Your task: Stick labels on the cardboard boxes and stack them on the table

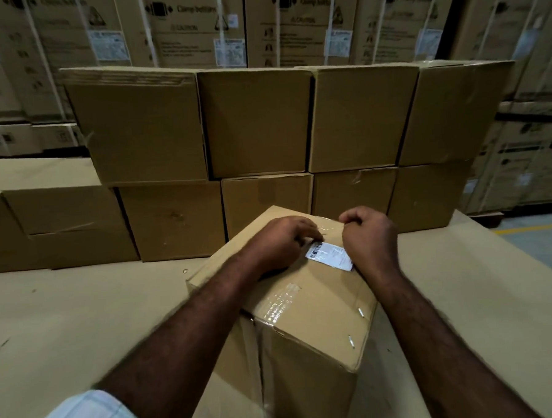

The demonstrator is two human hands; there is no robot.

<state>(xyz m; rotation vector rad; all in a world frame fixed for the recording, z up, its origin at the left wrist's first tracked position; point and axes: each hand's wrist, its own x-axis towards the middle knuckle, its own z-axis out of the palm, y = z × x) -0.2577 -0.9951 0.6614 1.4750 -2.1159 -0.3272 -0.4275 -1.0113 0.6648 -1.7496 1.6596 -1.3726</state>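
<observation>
Head view: both hands press a white label [330,256] onto the top of a cardboard box [292,307] at the table's [81,308] near edge. Left hand [281,240] fingers pin its left end; right hand [369,236] fingers are curled at its right end. Best smoothed outward from the middle, avoiding creases.

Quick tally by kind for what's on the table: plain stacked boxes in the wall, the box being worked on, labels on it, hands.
Plain boxes stacked in the wall: 4 in the top row, at least 5 in the bottom row, so 9 or more
Box being labelled: 1
White label on its top: 1
Hands: 2, left hand, right hand
Total: at least 13
</observation>
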